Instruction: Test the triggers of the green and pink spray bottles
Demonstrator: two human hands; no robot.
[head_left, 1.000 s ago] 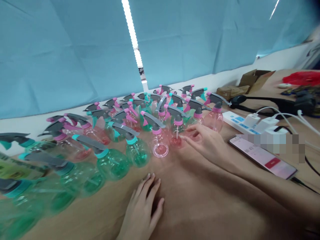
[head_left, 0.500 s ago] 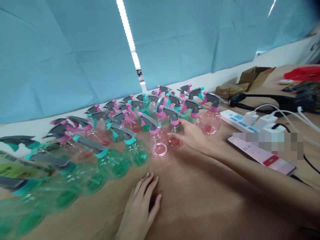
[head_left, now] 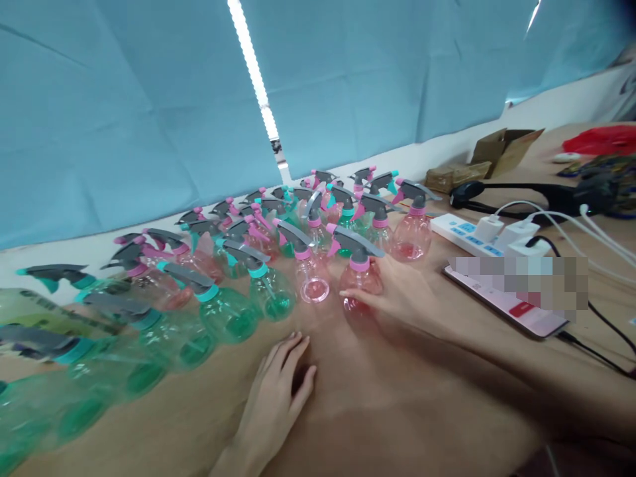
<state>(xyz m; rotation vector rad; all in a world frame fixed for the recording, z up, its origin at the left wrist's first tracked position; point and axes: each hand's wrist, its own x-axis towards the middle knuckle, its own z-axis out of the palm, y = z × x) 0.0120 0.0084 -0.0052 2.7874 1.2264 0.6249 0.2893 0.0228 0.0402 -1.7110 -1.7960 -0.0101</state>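
My right hand (head_left: 397, 295) is wrapped round a pink spray bottle (head_left: 358, 275) with a grey trigger head, held near the front of a crowd of bottles. My left hand (head_left: 275, 397) lies flat on the brown table (head_left: 397, 411), fingers spread, holding nothing. Several pink spray bottles (head_left: 410, 228) and green spray bottles (head_left: 226, 308) stand in rows behind and to the left, running off toward the left edge.
A phone (head_left: 501, 301) with a lit screen lies right of my right hand. Behind it are a white power strip (head_left: 462, 235) with chargers and cables, a black strap, small cardboard boxes (head_left: 501, 146) and a red bag. A blue curtain hangs behind.
My right hand reached into the bottles, closed on one pink bottle and drew it toward me, out of its row. My left hand stayed flat on the table.
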